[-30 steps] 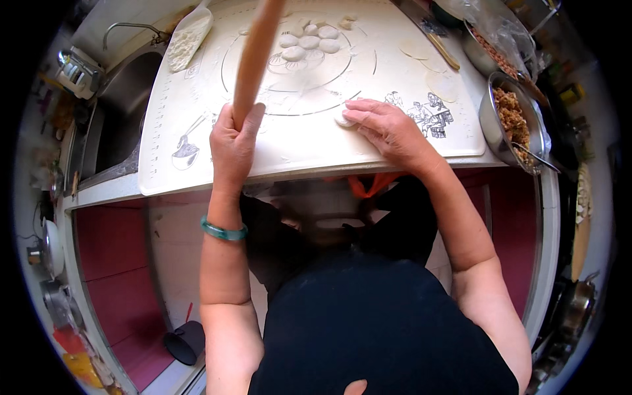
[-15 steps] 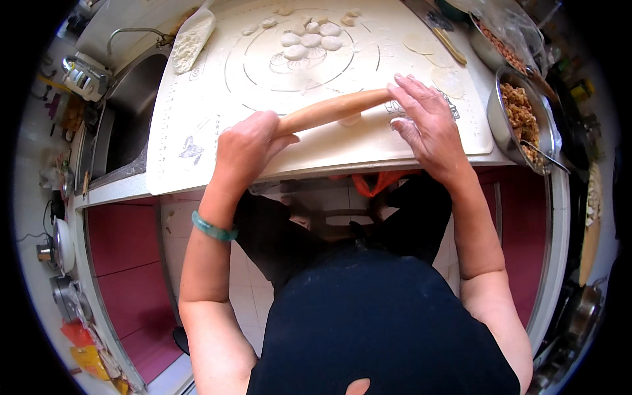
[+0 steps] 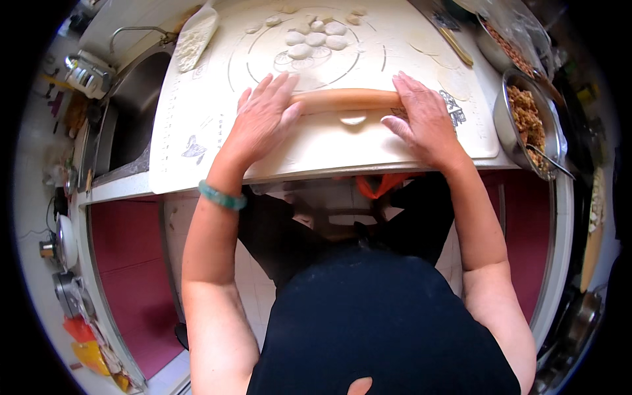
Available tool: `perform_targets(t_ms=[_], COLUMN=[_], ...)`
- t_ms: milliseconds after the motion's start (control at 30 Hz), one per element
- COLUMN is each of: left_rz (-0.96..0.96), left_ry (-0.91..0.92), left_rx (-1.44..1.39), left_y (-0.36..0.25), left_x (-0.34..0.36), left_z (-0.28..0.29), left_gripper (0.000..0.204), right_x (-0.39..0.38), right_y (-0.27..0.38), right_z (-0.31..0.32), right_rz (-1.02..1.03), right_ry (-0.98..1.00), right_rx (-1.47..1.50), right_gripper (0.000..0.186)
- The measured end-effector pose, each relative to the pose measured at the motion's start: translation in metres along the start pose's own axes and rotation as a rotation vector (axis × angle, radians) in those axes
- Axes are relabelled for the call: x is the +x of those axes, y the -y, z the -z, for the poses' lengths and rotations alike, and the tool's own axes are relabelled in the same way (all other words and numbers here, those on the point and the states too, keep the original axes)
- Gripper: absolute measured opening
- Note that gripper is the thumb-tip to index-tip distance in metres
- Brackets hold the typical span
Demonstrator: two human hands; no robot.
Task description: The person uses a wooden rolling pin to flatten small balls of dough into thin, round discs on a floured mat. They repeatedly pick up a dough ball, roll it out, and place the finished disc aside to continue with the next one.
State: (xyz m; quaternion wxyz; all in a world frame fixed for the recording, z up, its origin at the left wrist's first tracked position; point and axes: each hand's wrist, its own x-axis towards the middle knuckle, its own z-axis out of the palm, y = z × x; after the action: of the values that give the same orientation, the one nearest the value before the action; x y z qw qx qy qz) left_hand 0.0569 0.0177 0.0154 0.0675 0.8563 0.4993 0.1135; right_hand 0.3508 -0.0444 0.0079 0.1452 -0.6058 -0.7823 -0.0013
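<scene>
Pastry mat (image 3: 316,148) below, left hand (image 3: 263,118) and right hand (image 3: 424,118) lie outstretched atop rolling pin (image 3: 349,99), steel bowl (image 3: 511,137) of minced mixture (image 3: 526,115) right of both.

The wooden rolling pin (image 3: 349,99) looks smooth.
</scene>
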Motion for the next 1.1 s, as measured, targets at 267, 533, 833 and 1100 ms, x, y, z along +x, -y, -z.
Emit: perform_targets(t_ms=[267,533,833,1100], left_rz=[-0.097,0.063,-0.044,-0.049], left_ry=[0.091,-0.009,0.002,-0.125], left_rx=[0.051,0.03,-0.041,0.031], left_y=[-0.019,-0.007,-0.018,-0.029], left_x=[-0.066,0.007,-0.057,-0.034], left_z=[0.002,-0.001,-0.008,0.001], left_gripper=[0.057,0.054,0.058,0.053], right_x=[-0.059,0.009,-0.035,-0.006], right_y=[0.018,-0.01,0.004,-0.018], right_z=[0.018,0.002,0.018,0.007], right_rz=[0.109,0.015,0.171,0.113], right_ry=[0.024,0.038,0.045,0.054], right_rx=[-0.027,0.105,-0.125,0.083], right_gripper=[0.083,0.076,0.082,0.077])
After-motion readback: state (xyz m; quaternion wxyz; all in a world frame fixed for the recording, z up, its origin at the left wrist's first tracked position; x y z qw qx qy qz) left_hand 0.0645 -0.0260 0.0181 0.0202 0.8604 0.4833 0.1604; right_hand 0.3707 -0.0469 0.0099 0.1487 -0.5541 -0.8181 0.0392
